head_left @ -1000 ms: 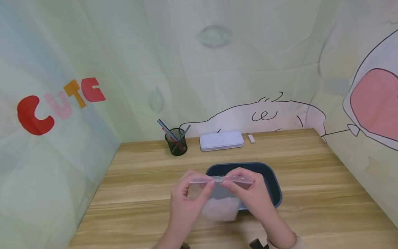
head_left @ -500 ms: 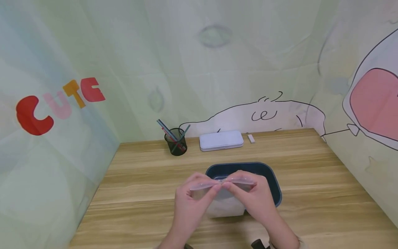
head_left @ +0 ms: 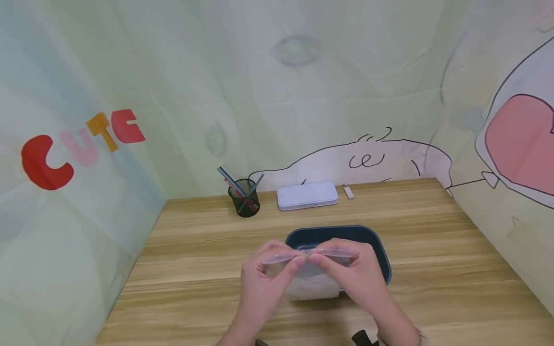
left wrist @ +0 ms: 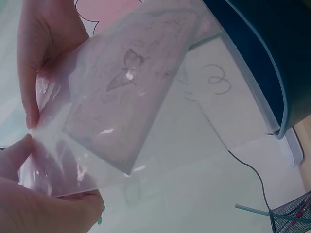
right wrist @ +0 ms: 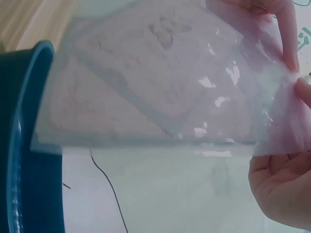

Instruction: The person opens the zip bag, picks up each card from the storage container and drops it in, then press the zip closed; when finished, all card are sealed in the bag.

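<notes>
Both hands hold a clear plastic bag (head_left: 313, 284) by its top edge, in the middle of the head view. My left hand (head_left: 265, 281) pinches the left part of the edge between thumb and fingers. On the other side my right hand (head_left: 357, 269) does the same, the two thumb tips almost meeting. Inside the bag are pale flat rectangular pieces (left wrist: 129, 80), one with a faint butterfly print in the left wrist view. The bag hangs in front of a dark blue plastic basin (head_left: 383, 259) and covers part of it.
At the back of the wooden table (head_left: 199, 269) stand a black mesh pen cup (head_left: 246, 204) with several pens and a white flat case (head_left: 307, 196). A small white eraser-like block (head_left: 348, 193) lies to its right. Printed cloth (head_left: 216, 72) walls in the table.
The thumbs have come closer together along the bag's top edge. The bag's lower part has swung slightly right and up, and its contents lie straighter. The basin has stayed put.
</notes>
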`<state>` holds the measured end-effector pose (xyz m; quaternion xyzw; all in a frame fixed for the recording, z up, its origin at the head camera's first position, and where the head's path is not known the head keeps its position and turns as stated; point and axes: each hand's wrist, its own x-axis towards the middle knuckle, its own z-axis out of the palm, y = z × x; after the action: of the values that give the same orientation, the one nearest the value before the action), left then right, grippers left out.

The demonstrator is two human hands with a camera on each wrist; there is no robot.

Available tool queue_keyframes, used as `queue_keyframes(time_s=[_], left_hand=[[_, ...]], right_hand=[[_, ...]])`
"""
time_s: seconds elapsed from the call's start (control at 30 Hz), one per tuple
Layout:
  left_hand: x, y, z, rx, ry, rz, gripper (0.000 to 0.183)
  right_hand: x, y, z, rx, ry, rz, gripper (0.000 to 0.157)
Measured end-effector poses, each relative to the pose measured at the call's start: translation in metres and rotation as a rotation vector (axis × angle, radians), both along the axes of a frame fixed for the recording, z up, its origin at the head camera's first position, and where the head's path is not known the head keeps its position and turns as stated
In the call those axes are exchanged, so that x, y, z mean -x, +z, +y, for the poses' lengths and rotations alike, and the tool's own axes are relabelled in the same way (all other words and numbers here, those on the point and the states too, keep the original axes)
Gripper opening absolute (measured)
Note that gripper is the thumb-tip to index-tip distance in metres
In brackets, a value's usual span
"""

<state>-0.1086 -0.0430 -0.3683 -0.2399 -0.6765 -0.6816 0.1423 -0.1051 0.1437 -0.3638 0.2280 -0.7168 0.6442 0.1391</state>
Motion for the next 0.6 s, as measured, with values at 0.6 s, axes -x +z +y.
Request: queue_keyframes(time_s=[0.6], left_hand=[[0.005, 0.002, -0.035, 0.02, 0.1, 0.056, 0.014]], right_hand=[[-0.001, 0.002, 0.026, -0.105, -0.153, -0.056, 0.007]])
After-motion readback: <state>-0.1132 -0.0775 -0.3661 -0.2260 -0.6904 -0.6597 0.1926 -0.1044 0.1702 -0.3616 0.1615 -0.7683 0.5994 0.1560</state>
